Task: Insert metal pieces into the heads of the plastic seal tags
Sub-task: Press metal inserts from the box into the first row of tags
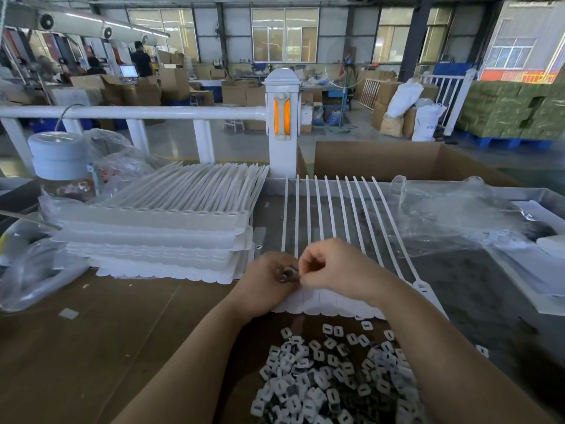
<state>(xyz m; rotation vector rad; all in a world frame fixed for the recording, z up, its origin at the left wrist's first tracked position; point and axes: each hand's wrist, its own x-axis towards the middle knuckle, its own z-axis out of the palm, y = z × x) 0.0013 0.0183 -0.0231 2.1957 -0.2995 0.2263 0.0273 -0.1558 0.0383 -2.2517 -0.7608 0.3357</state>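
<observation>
White plastic seal tags [324, 215], joined in one strip, are laid flat on the table [101, 338] with their tails fanned away from the person and their heads [324, 301] nearest the body. Both hands are held together over the left end of that row of heads. The left hand [269, 283] is curled round a few small metal pieces [287, 275], dark and partly hidden in the palm. The right hand [333, 267] is bent at the knuckles, its fingers [308, 272] pinched narrow against those pieces; whether one piece is held between them cannot be told.

A loose heap of metal pieces [330, 381], pale with dark faces, is spread on the table between the forearms, just short of the heads. A tall stack of tag strips [159, 231] stands just beside the left hand. Crumpled clear plastic bags [452, 212] lie to the right, overlapping the outer tails. A lidded clear jar [62, 166] stands at the far left behind the stack. An open cardboard box [397, 160] and a white railing [131, 113] with its post are noted beyond the table edge.
</observation>
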